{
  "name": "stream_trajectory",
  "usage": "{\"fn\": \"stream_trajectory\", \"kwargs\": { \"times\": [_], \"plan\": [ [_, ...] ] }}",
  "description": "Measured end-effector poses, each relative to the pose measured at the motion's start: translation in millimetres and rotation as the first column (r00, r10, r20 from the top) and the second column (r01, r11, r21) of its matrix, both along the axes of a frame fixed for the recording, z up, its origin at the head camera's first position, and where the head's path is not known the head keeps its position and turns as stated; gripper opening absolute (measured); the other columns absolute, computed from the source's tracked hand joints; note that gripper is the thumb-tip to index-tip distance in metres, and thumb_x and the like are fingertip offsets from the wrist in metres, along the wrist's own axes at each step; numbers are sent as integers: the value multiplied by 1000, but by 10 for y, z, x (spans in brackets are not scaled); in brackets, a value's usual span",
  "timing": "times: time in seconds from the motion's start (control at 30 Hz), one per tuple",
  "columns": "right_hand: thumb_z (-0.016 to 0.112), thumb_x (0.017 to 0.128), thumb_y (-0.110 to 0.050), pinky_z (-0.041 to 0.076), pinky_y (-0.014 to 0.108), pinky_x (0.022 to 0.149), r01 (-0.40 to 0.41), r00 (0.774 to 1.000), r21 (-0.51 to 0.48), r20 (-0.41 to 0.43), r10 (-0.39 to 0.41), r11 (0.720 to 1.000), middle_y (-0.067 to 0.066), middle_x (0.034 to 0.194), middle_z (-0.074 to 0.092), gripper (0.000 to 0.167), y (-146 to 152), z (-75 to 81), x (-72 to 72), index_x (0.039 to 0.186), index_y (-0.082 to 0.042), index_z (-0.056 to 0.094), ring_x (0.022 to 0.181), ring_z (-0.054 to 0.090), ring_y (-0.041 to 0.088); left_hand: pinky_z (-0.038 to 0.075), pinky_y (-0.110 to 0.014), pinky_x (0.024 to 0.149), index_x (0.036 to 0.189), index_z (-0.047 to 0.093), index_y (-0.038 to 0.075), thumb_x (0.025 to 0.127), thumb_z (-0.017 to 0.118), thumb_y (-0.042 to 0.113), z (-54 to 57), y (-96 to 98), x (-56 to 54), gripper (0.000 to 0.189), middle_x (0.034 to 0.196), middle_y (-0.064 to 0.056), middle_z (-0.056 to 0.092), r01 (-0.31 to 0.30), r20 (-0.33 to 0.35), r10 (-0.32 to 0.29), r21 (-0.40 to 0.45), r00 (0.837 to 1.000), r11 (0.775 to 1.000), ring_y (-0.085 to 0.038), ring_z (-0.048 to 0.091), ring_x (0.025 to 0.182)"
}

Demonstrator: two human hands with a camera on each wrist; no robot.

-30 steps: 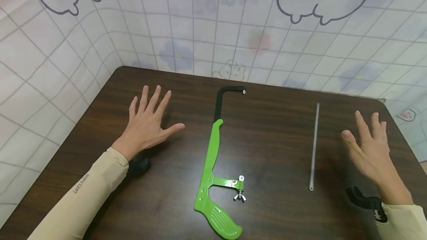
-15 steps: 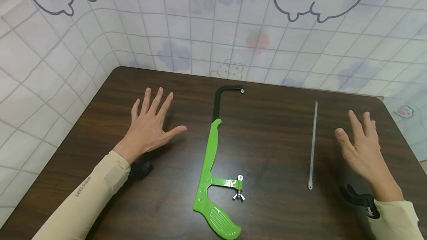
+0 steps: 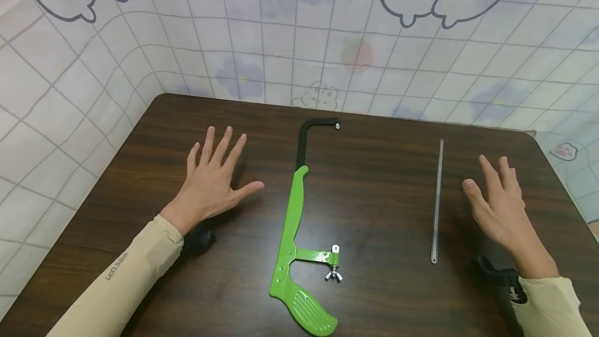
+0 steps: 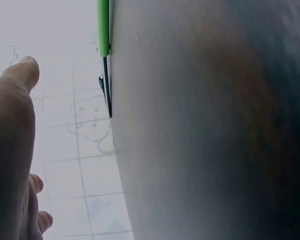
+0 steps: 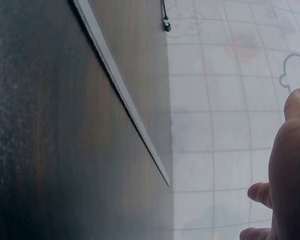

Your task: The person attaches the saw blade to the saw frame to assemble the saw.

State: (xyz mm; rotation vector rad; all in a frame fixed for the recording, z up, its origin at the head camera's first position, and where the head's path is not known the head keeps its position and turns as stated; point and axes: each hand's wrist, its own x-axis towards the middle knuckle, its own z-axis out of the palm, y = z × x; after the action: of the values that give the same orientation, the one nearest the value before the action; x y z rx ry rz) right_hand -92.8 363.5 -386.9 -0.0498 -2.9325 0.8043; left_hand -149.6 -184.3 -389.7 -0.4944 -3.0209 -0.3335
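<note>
My left hand (image 3: 206, 189), released, fingers spread, and my right hand (image 3: 502, 212), likewise holding nothing, above the brown table (image 3: 374, 181). Between them lie a green hacksaw frame (image 3: 293, 212), nearer my left, and a loose saw blade (image 3: 438, 202), nearer my right. The frame's wing nut (image 3: 334, 274) points toward me; beyond rises a grid-patterned backdrop (image 3: 281, 40).

Place: indoor nook; home or workshop, cannot tell.
Table (image 3: 383, 196): dark wood grain, rounded far corners.
Cloth (image 3: 276, 40): pale, grid-printed with cartoon animals and flowers, hanging beyond far and left edges.
</note>
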Motion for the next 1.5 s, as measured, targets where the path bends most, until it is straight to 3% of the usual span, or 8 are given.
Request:
{"fn": "stream_trajectory", "kwargs": {
  "times": [0.27, 0.53, 1.0, 1.2, 1.5],
  "plan": [
    [34, 111, -46, 6, 91, 101, 23, 1000, -10, 14, -23, 1000, 32, 170, -3, 71, -52, 8, -29, 166, -8, 13, 148, 1, 71, 8, -70, 123, 168, 6, 27, 91, 56, 75, 21, 41, 63, 103, 177, -9, 2, 14, 0, -14, 15, 1000, 1000, -40, -9, 163],
    [34, 110, -47, 6, 91, 101, 3, 1000, -6, 18, -3, 1000, 37, 166, 6, 71, -78, 14, -56, 164, -4, 16, 144, 8, 73, 11, -70, 122, 168, 4, 28, 92, 56, 73, 52, 135, 120, 102, 177, -8, 2, 41, 28, -43, 66, 999, 997, -39, -9, 163],
    [44, 107, -53, 10, 87, 102, 22, 997, 36, 77, -25, 999, 45, 157, 18, 80, -129, -12, -73, 162, 1, 22, 138, 17, 72, 16, -67, 121, 168, 11, 27, 92, 60, 70, 61, 365, 259, 100, 177, -8, 6, 139, 4, -140, 83, 990, 987, -36, -7, 164],
    [53, 103, -56, 18, 86, 99, 23, 994, 76, 109, -32, 997, 46, 154, 22, 87, -125, -19, -70, 162, 0, 22, 137, 21, 70, 18, -68, 119, 167, 19, 23, 92, 62, 69, 30, 449, 297, 98, 174, -10, 18, 183, -32, -181, 102, 983, 978, -38, 3, 163],
    [57, 101, -54, 30, 76, 94, 17, 996, 99, 87, -26, 995, 41, 144, 40, 85, -123, -54, -21, 156, 7, 32, 125, 38, 59, 23, -67, 116, 165, 24, 22, 92, 58, 73, -11, 535, 332, 95, 168, -12, 31, 236, -56, -231, 122, 971, 964, -38, 17, 160]
  ]
}}
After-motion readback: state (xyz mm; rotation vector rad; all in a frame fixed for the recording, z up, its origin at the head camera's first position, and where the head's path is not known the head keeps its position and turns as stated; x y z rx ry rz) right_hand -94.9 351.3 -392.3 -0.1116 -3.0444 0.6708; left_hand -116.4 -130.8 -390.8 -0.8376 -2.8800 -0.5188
